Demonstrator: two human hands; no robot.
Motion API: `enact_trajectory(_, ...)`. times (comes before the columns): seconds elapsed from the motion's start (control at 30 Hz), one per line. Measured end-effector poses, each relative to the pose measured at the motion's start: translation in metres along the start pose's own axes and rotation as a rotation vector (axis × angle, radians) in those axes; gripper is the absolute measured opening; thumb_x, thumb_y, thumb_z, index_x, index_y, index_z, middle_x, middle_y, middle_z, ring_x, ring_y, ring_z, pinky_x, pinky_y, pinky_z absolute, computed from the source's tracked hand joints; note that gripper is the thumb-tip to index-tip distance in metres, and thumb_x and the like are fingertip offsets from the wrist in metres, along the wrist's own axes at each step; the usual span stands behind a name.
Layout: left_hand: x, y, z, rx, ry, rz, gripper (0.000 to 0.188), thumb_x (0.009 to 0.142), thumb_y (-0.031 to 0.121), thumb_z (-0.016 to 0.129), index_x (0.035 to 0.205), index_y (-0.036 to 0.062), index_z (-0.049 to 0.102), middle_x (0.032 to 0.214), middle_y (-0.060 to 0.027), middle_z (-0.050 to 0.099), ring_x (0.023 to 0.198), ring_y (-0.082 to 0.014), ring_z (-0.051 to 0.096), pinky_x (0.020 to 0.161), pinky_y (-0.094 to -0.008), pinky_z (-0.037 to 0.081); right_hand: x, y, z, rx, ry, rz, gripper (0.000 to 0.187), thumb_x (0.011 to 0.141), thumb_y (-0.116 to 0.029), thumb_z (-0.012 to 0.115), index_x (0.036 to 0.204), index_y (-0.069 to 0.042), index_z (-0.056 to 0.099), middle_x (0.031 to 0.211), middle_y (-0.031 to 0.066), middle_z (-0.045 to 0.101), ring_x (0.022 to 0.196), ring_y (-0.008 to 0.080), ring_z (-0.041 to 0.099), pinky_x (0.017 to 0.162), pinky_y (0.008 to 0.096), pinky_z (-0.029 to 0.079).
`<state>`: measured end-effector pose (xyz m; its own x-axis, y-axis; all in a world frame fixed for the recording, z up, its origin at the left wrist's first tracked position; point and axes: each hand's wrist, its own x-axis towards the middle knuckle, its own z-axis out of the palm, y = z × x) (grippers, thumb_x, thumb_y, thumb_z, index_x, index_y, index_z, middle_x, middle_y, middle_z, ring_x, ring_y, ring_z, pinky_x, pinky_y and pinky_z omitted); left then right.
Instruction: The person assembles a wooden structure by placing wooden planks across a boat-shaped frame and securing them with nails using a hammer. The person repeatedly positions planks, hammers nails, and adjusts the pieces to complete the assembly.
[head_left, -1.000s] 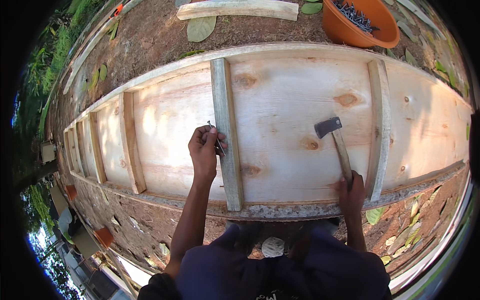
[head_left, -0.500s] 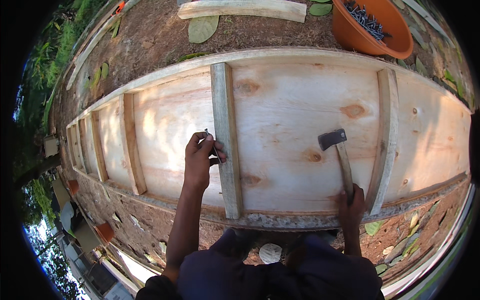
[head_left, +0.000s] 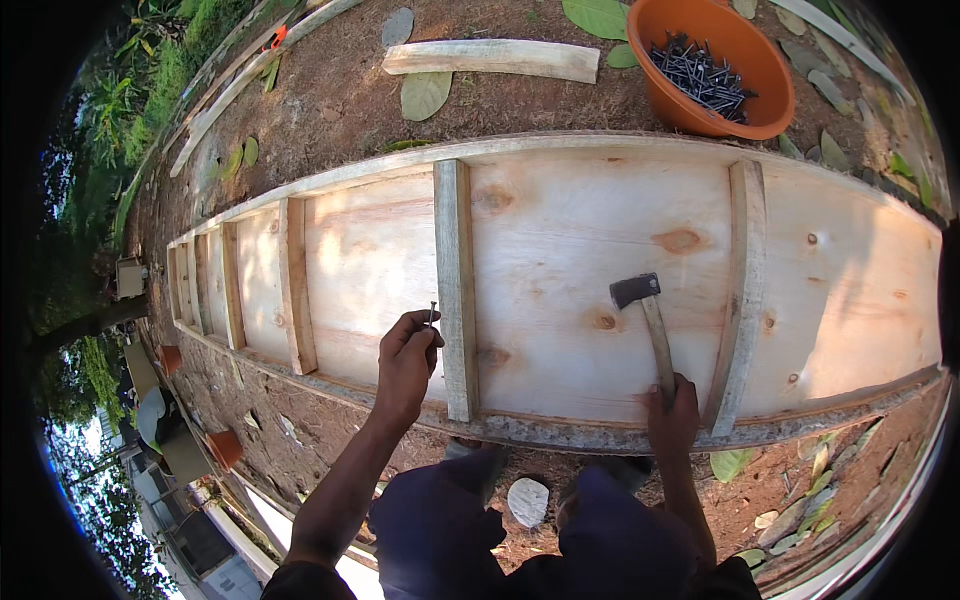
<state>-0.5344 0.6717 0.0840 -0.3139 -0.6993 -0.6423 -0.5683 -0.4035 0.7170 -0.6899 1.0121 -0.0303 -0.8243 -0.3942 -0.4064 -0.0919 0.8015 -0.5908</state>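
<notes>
Pinched between the fingers of my left hand (head_left: pixel 406 362) is a nail (head_left: pixel 432 312), its head pointing up. That hand is just left of a wooden crosspiece (head_left: pixel 456 290) in a long plywood panel (head_left: pixel 560 370) framed with battens. My right hand (head_left: pixel 673 412) is closed round the wooden handle of a hammer (head_left: pixel 656 340). The dark hammer head hangs over the panel, between the crosspiece and another crosspiece (head_left: pixel 740 290) to the right. The lower part of the nail is hidden by my fingers.
An orange bowl (head_left: pixel 640 60) full of nails (head_left: pixel 700 75) stands on the soil beyond the panel, at the far right. A loose piece of wood (head_left: pixel 490 58) lies left of it. More crosspieces (head_left: pixel 297 285) run to the left. Leaves (head_left: pixel 735 462) and a pale stone-like piece (head_left: pixel 527 502) lie near my feet.
My left hand has moved down and slightly right, drawing back from the crosspiece with the nail. The camera view has shifted, so the panel, bowl and hammer appear moved in the picture.
</notes>
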Motion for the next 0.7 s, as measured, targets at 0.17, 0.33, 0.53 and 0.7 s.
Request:
enact_trajectory(0.17,-0.087,0.032,0.001,0.117,-0.106,-0.071,0.026,0.097,0.004,0.050,0.121,-0.0020,0.060,0.092,-0.0049,0.064,0.075,-0.0086,0.056,0.064,-0.0261,0.048,0.001,0.010,0.002,-0.048,0.035,-0.123,0.042,0.095,-0.021,0.064,0.128,0.001,0.053,0.110,0.0197,0.060,0.102,0.0418,0.059,0.088,0.0497,0.048)
enact_trajectory(0.33,-0.152,0.001,-0.007,0.330,-0.199,-0.172,0.023,0.094,0.008,0.060,0.115,-0.0014,0.060,0.098,-0.0134,0.069,0.089,-0.0217,0.068,0.079,-0.0370,0.057,0.010,0.000,-0.015,-0.216,-0.094,-0.047,0.029,0.095,-0.022,0.065,0.112,-0.001,0.056,0.108,0.0190,0.063,0.097,0.0371,0.065,0.084,0.0487,0.053)
enact_trajectory(0.53,-0.205,0.035,-0.019,0.890,-0.335,0.073,0.021,0.090,0.010,0.063,0.109,0.0012,0.061,0.098,-0.0204,0.069,0.096,-0.0350,0.069,0.084,-0.0440,0.053,0.004,-0.119,-0.091,-0.128,-0.276,0.338,0.026,0.094,-0.021,0.056,0.107,0.001,0.058,0.105,0.0232,0.068,0.097,0.0405,0.070,0.086,0.0486,0.057)
enact_trajectory(0.7,-0.194,0.073,0.016,0.960,-0.421,0.095,0.022,0.089,0.012,0.062,0.108,0.0011,0.061,0.098,-0.0226,0.068,0.094,-0.0410,0.067,0.083,-0.0479,0.051,-0.078,-0.098,-0.101,0.225,-0.240,0.632,0.045,0.088,-0.028,0.063,0.110,0.010,0.057,0.108,0.0335,0.067,0.105,0.0501,0.065,0.092,0.0524,0.053)
